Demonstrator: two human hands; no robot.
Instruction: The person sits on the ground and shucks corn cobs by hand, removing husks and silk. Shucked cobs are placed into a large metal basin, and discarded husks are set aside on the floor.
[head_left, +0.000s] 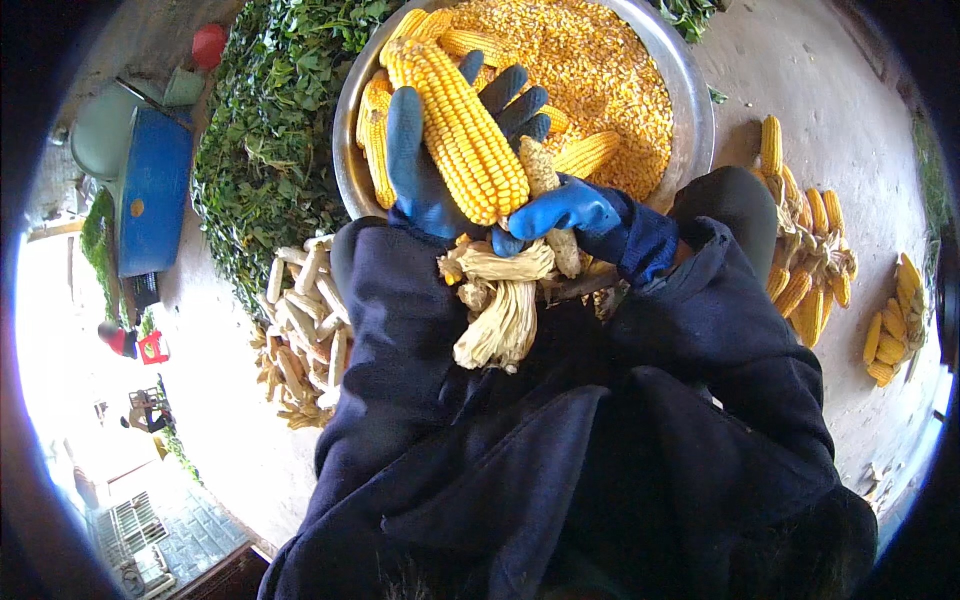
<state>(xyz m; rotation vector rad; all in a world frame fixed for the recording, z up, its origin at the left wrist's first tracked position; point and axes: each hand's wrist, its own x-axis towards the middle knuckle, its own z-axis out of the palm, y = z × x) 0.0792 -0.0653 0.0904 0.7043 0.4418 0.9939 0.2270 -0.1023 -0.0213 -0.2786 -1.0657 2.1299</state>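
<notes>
My left hand, in a blue and black work glove, holds a yellow ear of corn slanted across its palm. The far fingers are spread behind the ear. At the ear's near end, my right hand, gloved alike, touches the tip and grips a bare corncob, which sticks out above and below the fist. Dry corn husks lie bunched over my lap just under both hands. Beyond them is a wide metal basin with loose kernels and several ears.
A heap of green leafy vines borders the basin on the left. Bare cobs are piled by my left knee. Bundled ears and another bunch lie on the right-hand floor. A blue container stands far left; a person is beyond.
</notes>
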